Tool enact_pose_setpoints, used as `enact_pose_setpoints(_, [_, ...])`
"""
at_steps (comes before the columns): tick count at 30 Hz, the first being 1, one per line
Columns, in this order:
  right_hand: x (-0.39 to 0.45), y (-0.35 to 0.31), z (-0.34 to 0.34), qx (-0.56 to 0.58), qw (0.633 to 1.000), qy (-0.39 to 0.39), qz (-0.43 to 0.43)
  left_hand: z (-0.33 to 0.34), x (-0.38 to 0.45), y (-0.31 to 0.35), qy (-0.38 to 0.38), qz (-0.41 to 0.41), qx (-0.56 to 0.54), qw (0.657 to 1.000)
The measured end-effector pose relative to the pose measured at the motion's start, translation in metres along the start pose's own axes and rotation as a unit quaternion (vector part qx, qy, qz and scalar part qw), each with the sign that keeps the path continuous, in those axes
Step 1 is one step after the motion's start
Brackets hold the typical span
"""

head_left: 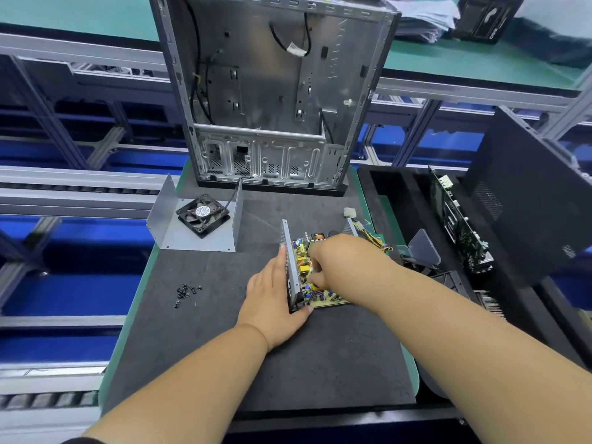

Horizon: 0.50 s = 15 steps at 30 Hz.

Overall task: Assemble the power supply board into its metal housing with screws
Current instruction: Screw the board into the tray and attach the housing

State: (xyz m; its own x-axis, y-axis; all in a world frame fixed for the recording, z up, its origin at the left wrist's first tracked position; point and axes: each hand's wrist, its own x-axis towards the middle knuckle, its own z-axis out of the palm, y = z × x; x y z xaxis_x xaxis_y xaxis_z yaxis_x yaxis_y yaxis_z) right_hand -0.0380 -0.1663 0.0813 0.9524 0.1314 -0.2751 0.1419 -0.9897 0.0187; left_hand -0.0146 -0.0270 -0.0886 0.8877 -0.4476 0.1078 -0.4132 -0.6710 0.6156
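Left hand (pixel 275 293) lies flat against the metal housing (pixel 292 267) wall, fingers straight. Right hand (pixel 336 261) reaches into the circuit board (pixel 323 296) seated inside, fingers curled, probably pinching a part. Screws (pixel 185 293) lie loose on the mat (pixel 224 347).

The board (pixel 320 293), tan and crowded with yellow, blue and black parts, lies flat inside the housing (pixel 293 267) at the mat's centre. The housing is grey sheet metal; its perforated left wall stands upright, a second wall rises at 1 o'clock. Yellow and black wires (pixel 376 241) trail from the board toward 2 o'clock. Black screws (pixel 185 293) lie loosely heaped on the mat at 9 o'clock, well apart from the housing.
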Motion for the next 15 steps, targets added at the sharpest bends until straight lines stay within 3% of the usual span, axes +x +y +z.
enact_pose_setpoints(5, [-0.006,0.005,0.009,0.035,0.999,0.04,0.014,0.0,0.0,0.0,0.001,-0.002,-0.004,1.0])
enact_pose_setpoints(8, [-0.011,0.014,0.002,0.079,0.996,0.025,0.012,-0.001,0.001,0.0,0.001,0.002,-0.001,1.0])
enact_pose_setpoints(15, [-0.005,0.01,-0.002,0.028,0.999,0.021,0.014,0.0,0.001,0.0,0.004,0.007,0.004,1.0])
